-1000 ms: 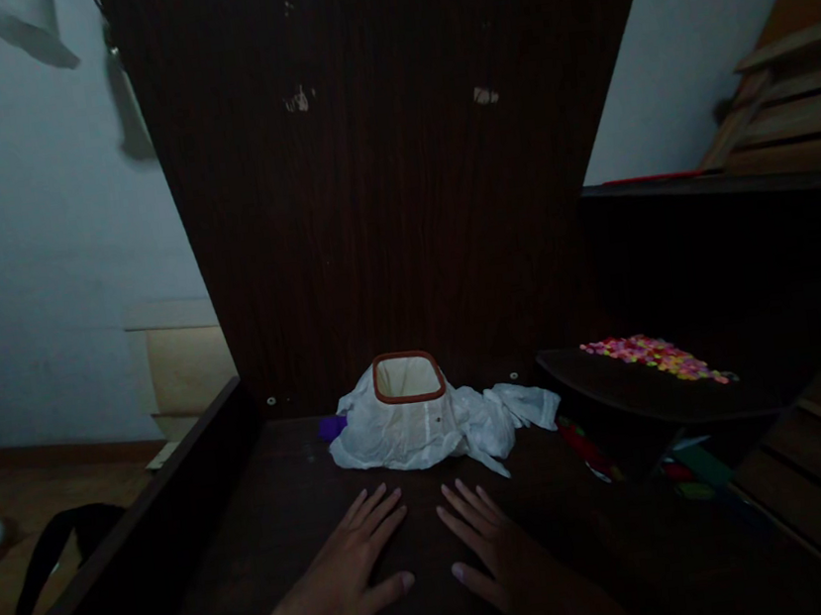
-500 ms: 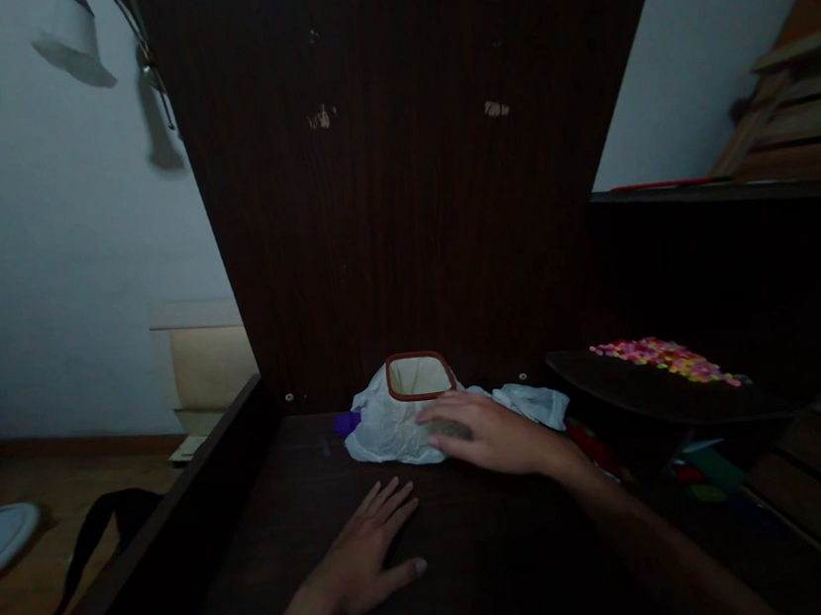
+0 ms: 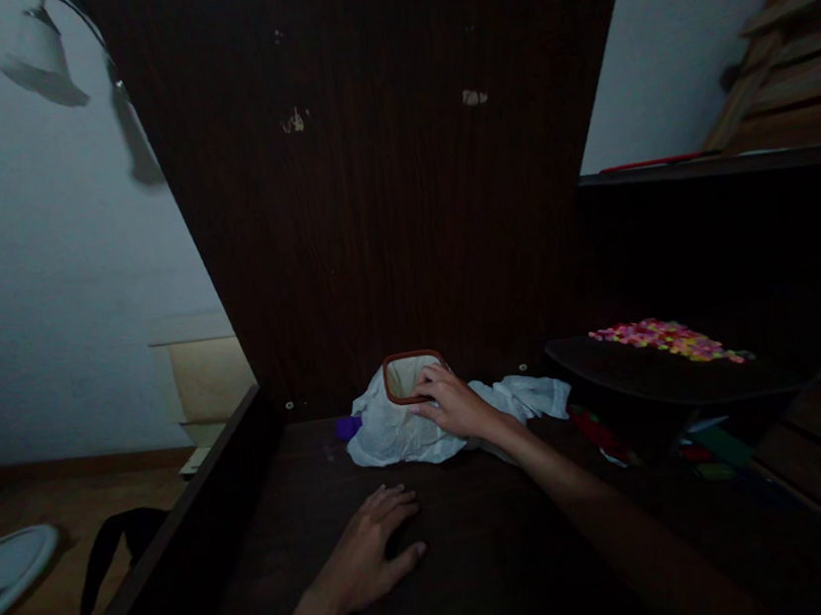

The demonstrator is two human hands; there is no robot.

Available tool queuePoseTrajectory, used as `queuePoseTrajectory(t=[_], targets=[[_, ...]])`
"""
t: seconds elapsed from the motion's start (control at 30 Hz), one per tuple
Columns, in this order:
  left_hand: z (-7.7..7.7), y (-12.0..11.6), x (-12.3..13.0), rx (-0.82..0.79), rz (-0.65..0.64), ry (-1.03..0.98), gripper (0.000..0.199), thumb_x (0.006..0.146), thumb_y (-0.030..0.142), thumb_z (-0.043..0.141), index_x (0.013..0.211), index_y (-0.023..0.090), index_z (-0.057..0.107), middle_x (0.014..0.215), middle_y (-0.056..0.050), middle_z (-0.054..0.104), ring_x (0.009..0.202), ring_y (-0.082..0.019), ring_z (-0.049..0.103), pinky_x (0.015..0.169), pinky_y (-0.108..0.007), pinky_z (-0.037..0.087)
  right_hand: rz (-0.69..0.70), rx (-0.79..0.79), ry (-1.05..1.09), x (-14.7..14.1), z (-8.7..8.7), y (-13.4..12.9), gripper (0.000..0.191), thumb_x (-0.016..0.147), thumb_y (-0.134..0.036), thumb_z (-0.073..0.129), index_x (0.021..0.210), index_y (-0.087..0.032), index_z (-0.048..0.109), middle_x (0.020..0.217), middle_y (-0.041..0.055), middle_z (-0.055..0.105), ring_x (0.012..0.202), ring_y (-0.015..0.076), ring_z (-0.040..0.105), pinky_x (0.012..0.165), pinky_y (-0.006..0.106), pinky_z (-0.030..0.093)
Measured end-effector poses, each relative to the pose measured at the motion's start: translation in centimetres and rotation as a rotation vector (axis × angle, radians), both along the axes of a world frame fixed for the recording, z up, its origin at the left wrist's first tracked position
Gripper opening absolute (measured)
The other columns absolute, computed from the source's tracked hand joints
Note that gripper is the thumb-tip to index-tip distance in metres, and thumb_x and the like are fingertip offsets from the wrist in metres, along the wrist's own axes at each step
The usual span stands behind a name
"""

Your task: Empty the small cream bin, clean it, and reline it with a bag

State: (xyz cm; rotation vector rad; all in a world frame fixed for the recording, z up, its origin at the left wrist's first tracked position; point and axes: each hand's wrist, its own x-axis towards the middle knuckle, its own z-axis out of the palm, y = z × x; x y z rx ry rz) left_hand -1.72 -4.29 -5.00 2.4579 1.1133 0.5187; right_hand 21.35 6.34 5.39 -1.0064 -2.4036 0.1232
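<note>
A white plastic bag point(image 3: 396, 434) lies on the dark wooden surface point(image 3: 287, 522) against the upright panel. Set in the bag is a container with a rounded reddish-brown rim point(image 3: 388, 382) and a pale inside. My right hand point(image 3: 456, 404) is at the rim's right front, its fingers bent over the opening; whatever they may hold is too small to make out. Nearer to me, my left hand point(image 3: 372, 549) lies palm down on the surface, fingers spread and holding nothing. A purple item point(image 3: 348, 427) sticks out at the bag's left.
A dark raised edge point(image 3: 184, 535) runs along the left. On the right, a curved shelf point(image 3: 614, 377) bears a pile of pink and yellow pieces point(image 3: 669, 341). Red and green items point(image 3: 719, 449) lie below it. A lamp point(image 3: 43, 58) hangs on the left wall.
My right hand has moved left and up from in front of the bag to the container's opening. The greyish thing seen at its fingers earlier no longer shows. The view has shifted slightly.
</note>
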Motion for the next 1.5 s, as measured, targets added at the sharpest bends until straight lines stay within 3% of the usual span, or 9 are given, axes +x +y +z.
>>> queuePoseTrajectory(t=[0.17,0.3,0.4,0.5,0.63,0.8,1.1,1.27,1.5], targets=[[2.4,0.4,0.3,0.222,0.133,-0.292,0.022,0.096,0.034,0.058,0.110,0.023,0.071,0.107,-0.009,0.075,0.105,-0.026,0.070,0.094,-0.042,0.058,0.020,-0.002,0.004,0.1,0.5,-1.1,0.010,0.092,-0.023,0.070,0.095,-0.015,0.076,0.095,0.0063,0.062,0.097,0.0208,0.057,0.091,0.037,0.047],[4.4,1.2,0.7,0.414,0.299,-0.444,0.024,0.091,0.037,0.065,0.111,0.023,0.064,0.106,-0.008,0.068,0.102,-0.028,0.065,0.088,-0.043,0.057,0.067,-0.037,-0.027,0.0,1.2,-3.3,0.010,0.093,-0.024,0.070,0.093,-0.015,0.076,0.094,0.0060,0.063,0.095,0.0200,0.058,0.086,0.034,0.048],[5.3,2.0,1.1,0.438,0.333,-0.503,0.063,0.080,0.046,0.077,0.133,0.023,0.050,0.129,-0.013,0.057,0.119,-0.033,0.057,0.095,-0.047,0.055,0.121,-0.068,-0.055,-0.1,1.7,-5.2,0.011,0.093,-0.025,0.070,0.093,-0.016,0.076,0.094,0.0054,0.063,0.093,0.0191,0.058,0.082,0.031,0.047],[5.5,2.7,1.3,0.306,0.258,-0.522,0.106,0.070,0.058,0.083,0.153,0.023,0.026,0.152,-0.018,0.038,0.140,-0.039,0.043,0.113,-0.057,0.041,0.205,-0.102,-0.072,-0.1,2.1,-7.1,0.009,0.092,-0.021,0.070,0.093,-0.015,0.076,0.092,0.0040,0.062,0.090,0.0175,0.058,0.078,0.028,0.045],[5.0,3.1,1.6,0.076,0.098,-0.588,0.132,0.063,0.069,0.084,0.160,0.023,0.007,0.166,-0.020,0.019,0.150,-0.042,0.030,0.121,-0.060,0.030,0.281,-0.175,-0.063,0.0,2.5,-8.8,0.005,0.090,-0.017,0.071,0.088,-0.014,0.075,0.090,0.0029,0.061,0.083,0.0155,0.057,0.071,0.026,0.043],[4.3,2.7,2.0,0.041,0.087,-0.674,0.153,0.047,0.080,0.084,0.160,0.024,-0.002,0.169,-0.022,0.004,0.154,-0.046,0.016,0.124,-0.062,0.022,0.329,-0.279,-0.023,0.3,2.3,-9.8,0.007,0.088,-0.022,0.075,0.087,-0.015,0.076,0.088,0.0017,0.060,0.080,0.0142,0.056,0.070,0.024,0.042],[4.5,0.3,3.0,-0.134,-0.018,-0.721,0.144,0.064,0.067,0.083,0.158,0.023,-0.018,0.146,-0.020,0.048,0.134,-0.039,0.054,0.114,-0.057,0.042,0.342,-0.303,0.055,0.5,1.4,-12.2,0.010,0.086,-0.023,0.077,0.082,-0.014,0.074,0.085,0.0006,0.057,0.077,0.0126,0.054,0.067,0.024,0.039],[4.2,-0.8,3.6,-0.162,-0.011,-0.737,0.141,0.066,0.074,0.075,0.158,0.021,-0.018,0.147,-0.020,0.047,0.129,-0.041,0.056,0.111,-0.058,0.043,0.302,-0.319,0.117,0.3,2.4,-13.5,0.008,0.087,-0.020,0.073,0.081,-0.015,0.075,0.082,-0.0004,0.056,0.077,0.0127,0.055,0.068,0.025,0.039],[3.0,-1.3,3.6,-0.120,-0.077,-0.765,0.148,0.067,0.063,0.081,0.154,0.023,-0.032,0.154,-0.020,0.043,0.141,-0.040,0.046,0.118,-0.063,0.033,0.241,-0.364,0.191,0.9,5.4,-14.1,0.010,0.091,-0.019,0.069,0.093,-0.021,0.079,0.084,-0.0011,0.059,0.081,0.0138,0.058,0.071,0.027,0.042]])
